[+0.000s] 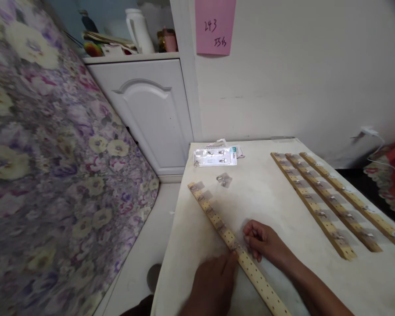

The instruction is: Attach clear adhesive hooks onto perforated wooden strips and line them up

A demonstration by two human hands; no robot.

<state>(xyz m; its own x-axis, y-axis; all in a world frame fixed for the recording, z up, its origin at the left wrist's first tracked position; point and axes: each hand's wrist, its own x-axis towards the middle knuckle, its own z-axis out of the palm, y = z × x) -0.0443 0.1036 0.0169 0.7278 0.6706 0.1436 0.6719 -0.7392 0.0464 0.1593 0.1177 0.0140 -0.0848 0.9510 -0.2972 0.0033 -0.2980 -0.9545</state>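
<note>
A long perforated wooden strip (256, 274) lies diagonally on the table. Small clear cards with metal pieces (221, 226) sit along its far half; the near half shows bare holes. My left hand (213, 283) grips the strip at its left edge, fingertips pressed together beside a small metal piece (236, 247). On the strip's other side, close to that same piece, my right hand (261, 240) is closed with curled fingers. Whatever is between its fingertips, if anything, is too small or hidden to make out.
Three filled wooden strips (311, 202) lie along the table's right side. A loose clear card with metal pieces (224, 179) and a clear blister pack (214, 156) lie toward the back. A floral curtain (69, 166) hangs left, a white cabinet (148, 114) behind.
</note>
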